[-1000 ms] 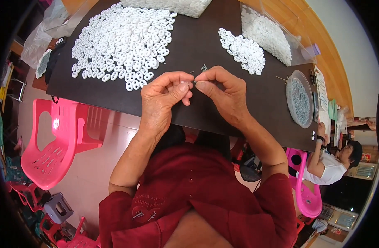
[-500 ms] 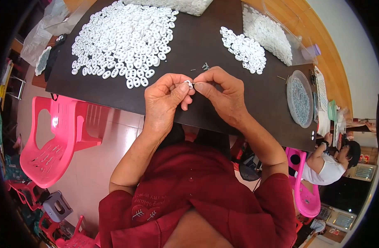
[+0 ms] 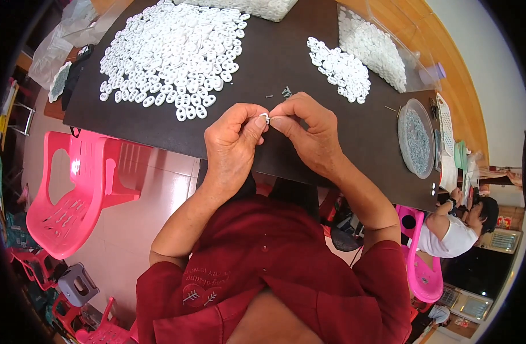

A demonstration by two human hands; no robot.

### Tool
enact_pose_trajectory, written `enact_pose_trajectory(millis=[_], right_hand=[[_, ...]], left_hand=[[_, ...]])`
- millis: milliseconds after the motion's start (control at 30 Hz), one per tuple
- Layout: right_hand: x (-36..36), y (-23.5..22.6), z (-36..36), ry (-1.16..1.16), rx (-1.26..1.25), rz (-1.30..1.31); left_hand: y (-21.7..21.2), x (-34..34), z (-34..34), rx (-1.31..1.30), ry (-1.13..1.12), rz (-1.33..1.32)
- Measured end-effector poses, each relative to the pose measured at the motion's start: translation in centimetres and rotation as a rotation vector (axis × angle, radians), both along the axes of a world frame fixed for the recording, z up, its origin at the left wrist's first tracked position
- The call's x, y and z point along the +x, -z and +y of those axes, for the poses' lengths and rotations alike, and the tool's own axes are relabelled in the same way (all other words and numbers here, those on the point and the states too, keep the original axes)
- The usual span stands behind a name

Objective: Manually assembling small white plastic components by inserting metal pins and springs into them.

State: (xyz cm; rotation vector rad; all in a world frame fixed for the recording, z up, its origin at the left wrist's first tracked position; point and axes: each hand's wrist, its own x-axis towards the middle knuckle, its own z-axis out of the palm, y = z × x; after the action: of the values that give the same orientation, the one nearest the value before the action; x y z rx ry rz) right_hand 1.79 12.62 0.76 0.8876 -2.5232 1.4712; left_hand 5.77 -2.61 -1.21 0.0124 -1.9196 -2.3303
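Note:
Over the near edge of the table, my left hand [image 3: 231, 146] pinches a small white plastic piece [image 3: 265, 116] between thumb and fingers. My right hand [image 3: 312, 137] meets it from the other side, thumb and forefinger pressed together at the piece; whatever tiny thing they grip is mostly hidden. Just beyond my fingertips lie a few small metal screws [image 3: 286, 92]. To the far left spreads a big heap of white oval two-holed pieces [image 3: 171, 51]. A smaller pile of white pieces [image 3: 342, 71] lies to the far right.
A clear bin of white pieces [image 3: 373, 49] stands behind the smaller pile. At the right, a round tub [image 3: 409, 106] holds many small metal screws. A pink chair [image 3: 73, 195] stands left of the dark table [image 3: 274, 51]. Another person [image 3: 455, 226] sits at the right.
My left hand has shifted slightly right, bringing the white piece against my right fingertips. The gap between the two hands has closed.

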Motion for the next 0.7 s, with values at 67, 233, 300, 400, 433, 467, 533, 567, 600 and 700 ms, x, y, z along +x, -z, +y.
enact_pose_trajectory(millis=[67,233,300,400,433,467,533,567,600,700], right_hand=[[0.0,0.1,0.0,0.000,0.001,0.003],[0.0,0.4,-0.3,0.012,-0.019,0.038],[-0.1,0.8,-0.7,0.027,-0.011,0.051],[-0.1,1.3,-0.9,0.056,0.023,0.099],[-0.2,1.4,-0.8,0.067,0.048,0.132],[-0.2,1.3,-0.8,0.068,0.049,0.134],[-0.3,0.9,-0.7,0.057,0.096,0.180],[-0.4,0.3,-0.6,0.059,0.096,0.183],[-0.4,-0.7,-0.4,0.033,0.196,0.291],[-0.2,-2.6,-0.4,0.102,0.254,0.439]], left_hand=[[0.3,0.1,0.0,-0.060,-0.004,0.047],[0.9,0.2,0.8,-0.218,-0.112,0.156],[1.2,0.1,1.0,-0.328,-0.170,0.256],[1.5,-0.1,1.4,-0.409,-0.242,0.319],[1.5,-0.2,1.4,-0.396,-0.231,0.309],[1.6,-0.2,1.5,-0.382,-0.219,0.300],[1.1,-0.3,1.2,-0.242,-0.150,0.183],[0.9,-0.3,1.0,-0.103,-0.079,0.066],[0.8,-0.4,1.0,-0.102,-0.076,0.069],[0.8,-0.7,0.8,0.195,0.013,-0.091]])
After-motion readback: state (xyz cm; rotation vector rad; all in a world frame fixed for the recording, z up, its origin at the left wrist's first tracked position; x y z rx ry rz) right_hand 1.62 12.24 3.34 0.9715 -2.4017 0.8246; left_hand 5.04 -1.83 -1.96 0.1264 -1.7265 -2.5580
